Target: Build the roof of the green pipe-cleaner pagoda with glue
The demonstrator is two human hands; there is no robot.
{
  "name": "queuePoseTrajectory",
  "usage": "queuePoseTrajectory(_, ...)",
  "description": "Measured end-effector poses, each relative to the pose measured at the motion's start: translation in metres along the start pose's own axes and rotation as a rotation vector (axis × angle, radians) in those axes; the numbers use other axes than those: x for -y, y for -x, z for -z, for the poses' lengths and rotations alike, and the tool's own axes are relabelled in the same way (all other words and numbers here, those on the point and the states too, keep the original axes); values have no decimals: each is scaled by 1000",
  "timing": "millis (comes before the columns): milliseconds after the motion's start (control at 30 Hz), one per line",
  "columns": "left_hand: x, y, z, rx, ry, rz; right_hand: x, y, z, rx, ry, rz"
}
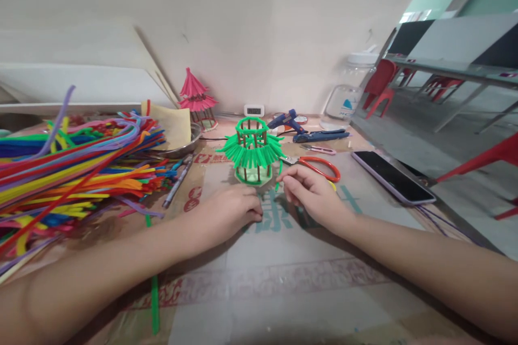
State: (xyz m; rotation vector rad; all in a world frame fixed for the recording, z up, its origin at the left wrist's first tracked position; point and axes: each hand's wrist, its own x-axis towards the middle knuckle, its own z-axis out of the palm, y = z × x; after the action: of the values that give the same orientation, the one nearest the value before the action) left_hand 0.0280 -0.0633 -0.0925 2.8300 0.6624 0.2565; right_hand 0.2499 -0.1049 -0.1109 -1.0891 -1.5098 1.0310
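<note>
A small green pavilion-shaped model [254,151] of pipe cleaners and brown posts stands upright in front of me, with a fringed roof round its middle. Just before its base my left hand [226,213] rests palm down, fingers curled in; what they hold, if anything, is hidden. To the model's right, my right hand [311,194] is closed, thumb and fingertips pinching a short green pipe cleaner [280,168]. Behind that hand lie orange-handled scissors [324,164], partly covered by the fingers. A green pipe cleaner strip [155,302] passes beneath my left forearm.
Many coloured pipe cleaners [81,172] heap up at left, beside a metal bowl [190,143] and a pen [178,180]. A pink model [196,94], a small clock [254,110], a blue glue gun [289,120] and a water bottle [343,94] stand behind. A phone [392,178] lies right.
</note>
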Motion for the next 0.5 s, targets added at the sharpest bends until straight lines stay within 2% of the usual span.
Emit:
queuePoseTrajectory(133, -2, 0, 7, -39, 95, 90, -2, -8, 2, -12, 0, 14)
queuePoseTrajectory(267, -8, 2, 18, -176, 311, 244, -2, -5, 2, 17, 125, 81)
queuePoseTrajectory(400, -12, 2, 17, -279, 405, 349, -1, -1, 1, 79, 295, 148)
queuePoseTrajectory(500, -9, 0, 12, -260, 457, 345, -1, -1, 0, 93, 363, 180)
